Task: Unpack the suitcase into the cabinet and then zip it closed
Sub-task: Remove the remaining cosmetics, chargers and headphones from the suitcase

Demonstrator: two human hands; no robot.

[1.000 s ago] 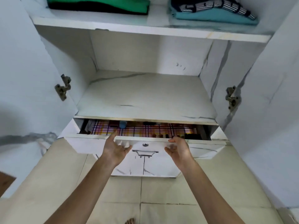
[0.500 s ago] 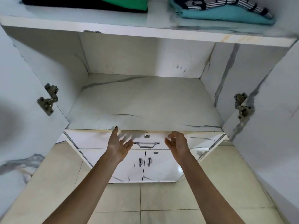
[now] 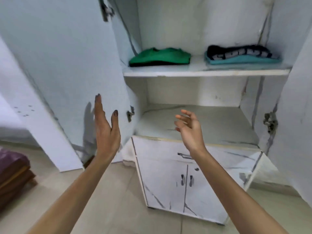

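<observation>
Clothes lay folded on the cabinet's upper shelf: a green stack, a teal stack. Drawer shut. Left hand flat by the open left door, right hand loosely spread, both empty. Suitcase out of view; zipping likely remained.
</observation>
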